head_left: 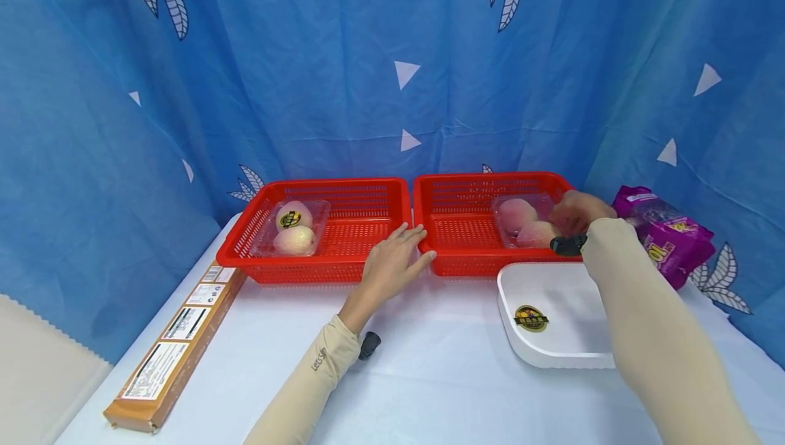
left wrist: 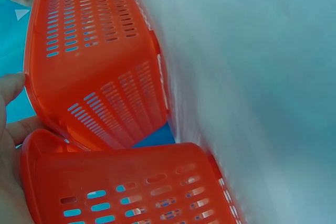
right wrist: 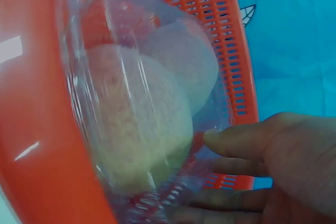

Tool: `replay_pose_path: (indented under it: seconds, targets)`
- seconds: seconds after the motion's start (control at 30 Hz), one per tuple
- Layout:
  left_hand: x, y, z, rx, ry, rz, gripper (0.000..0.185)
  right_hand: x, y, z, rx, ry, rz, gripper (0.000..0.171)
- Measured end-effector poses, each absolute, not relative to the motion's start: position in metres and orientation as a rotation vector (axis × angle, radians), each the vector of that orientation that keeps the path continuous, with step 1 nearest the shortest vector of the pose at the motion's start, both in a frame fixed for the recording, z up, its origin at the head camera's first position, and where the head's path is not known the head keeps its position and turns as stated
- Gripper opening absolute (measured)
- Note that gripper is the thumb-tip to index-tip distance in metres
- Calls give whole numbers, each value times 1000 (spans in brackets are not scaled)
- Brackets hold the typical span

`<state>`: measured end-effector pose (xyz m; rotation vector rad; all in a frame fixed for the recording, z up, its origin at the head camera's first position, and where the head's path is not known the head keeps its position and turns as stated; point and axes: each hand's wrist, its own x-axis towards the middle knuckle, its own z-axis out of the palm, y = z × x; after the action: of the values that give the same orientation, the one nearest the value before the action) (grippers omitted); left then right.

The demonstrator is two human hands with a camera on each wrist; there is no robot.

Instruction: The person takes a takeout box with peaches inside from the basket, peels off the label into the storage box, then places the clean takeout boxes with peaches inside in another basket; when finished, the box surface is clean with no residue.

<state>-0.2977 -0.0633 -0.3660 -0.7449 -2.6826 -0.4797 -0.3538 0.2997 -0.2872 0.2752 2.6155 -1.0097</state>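
Sleeve (head_left: 659, 329) cropped; right hand (head_left: 579, 213) partly hides fruit pack (head_left: 522, 220).

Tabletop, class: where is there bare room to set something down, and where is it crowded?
Bare tabletop lies between the brown box and left sleeve, and between that sleeve and the white tray. Crowded: the right end of the right red basket, where the right hand grips the peach pack.

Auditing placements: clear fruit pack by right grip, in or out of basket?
In: the right red basket surrounds the pack in head view.
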Motion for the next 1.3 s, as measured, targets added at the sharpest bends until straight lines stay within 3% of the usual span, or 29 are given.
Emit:
replay_pose_path:
  seconds: [0.27, 0.77, 0.97, 1.3]
  targets:
    - [-297, -62, -367, -733, -2696, -453, 56, -358, 304, -291, 256, 2604, -941, 58]
    - [-297, -62, -370, -740, -2670, -426, 55, -355, 300, -296, 202, 2649, -889, 42]
    - [-298, -63, -369, -759, -2665, -433, 55, -350, 298, -297, 305, 2628, -1031, 43]
    - [-300, -71, -359, -809, -2520, -736, 29, -355, 298, -300, 340, 2615, -1065, 49]
